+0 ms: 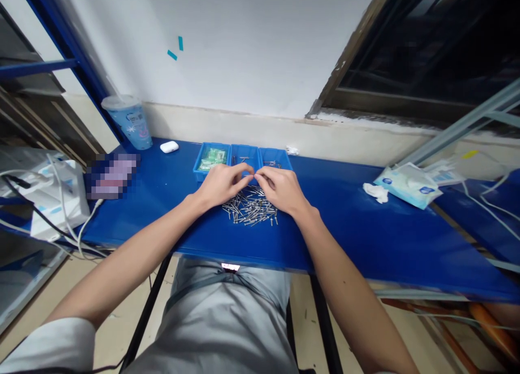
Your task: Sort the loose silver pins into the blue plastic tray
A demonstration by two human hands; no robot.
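My left hand and my right hand meet at the fingertips over the blue table. Both are closed in a pinch; whatever lies between the fingers is too small to make out. Directly below them is a loose pile of thin metal pins that look like blind rivets, partly covered by my hands. Just beyond my fingers three small blue bins stand side by side. The left bin holds green-and-clear packets. A few metal pieces lie in the middle bin and the right bin.
At the back left are a blue patterned cup and a white earbud case. A white power strip with cables sits at the left edge. To the right are a tissue pack and a crumpled tissue. A wall borders the back.
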